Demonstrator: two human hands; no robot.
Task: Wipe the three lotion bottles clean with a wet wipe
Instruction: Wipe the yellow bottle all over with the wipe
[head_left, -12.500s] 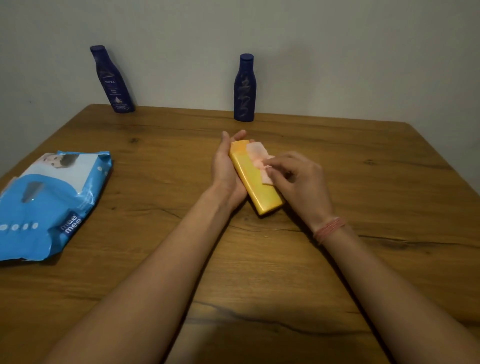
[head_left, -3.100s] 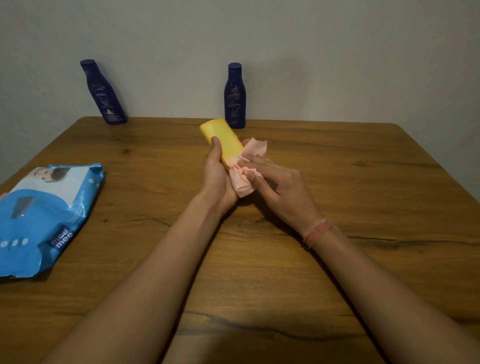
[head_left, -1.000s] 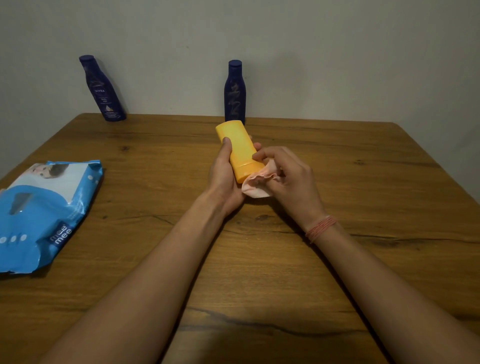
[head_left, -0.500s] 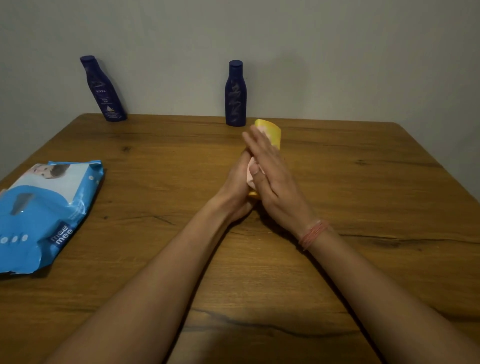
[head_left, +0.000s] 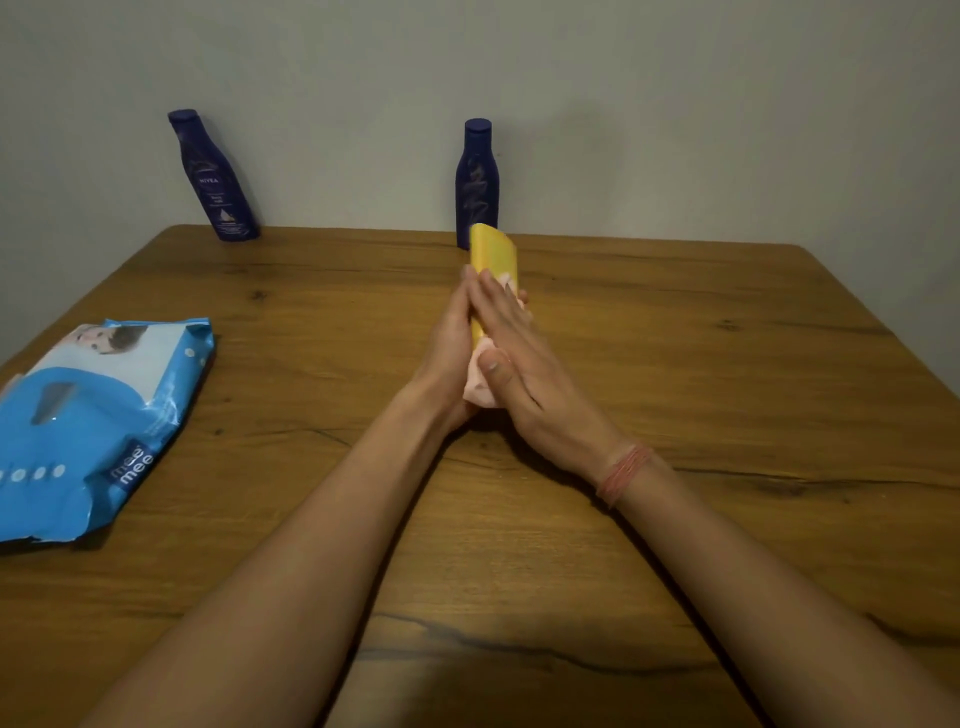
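The yellow bottle (head_left: 492, 254) is held between both hands over the middle of the table (head_left: 675, 364), its far end pointing away toward the wall; only that end and a strip along its side show past the hands. The left hand (head_left: 451, 348) lies along the bottle's left side, fingers (head_left: 460, 306) extended against it; its thumb is hidden, so whether it wraps the bottle I cannot tell. The right hand (head_left: 519, 364) lies flat on the right side with straight fingers, pressing the wipe (head_left: 480, 387) onto the bottle; the pink wipe bulges out near the thumb and shows a little beyond the fingers at the far side. A band of red thread (head_left: 623, 473) circles the right wrist.

Two dark blue bottles stand at the table's far edge by the wall; the left blue bottle (head_left: 215, 176) leans in the wide-angle view and carries a white label; the middle blue bottle (head_left: 477, 179) stands upright just behind the yellow one's far end. A blue wipes pack (head_left: 88, 421) lies flat at the left edge, well apart from the hands.
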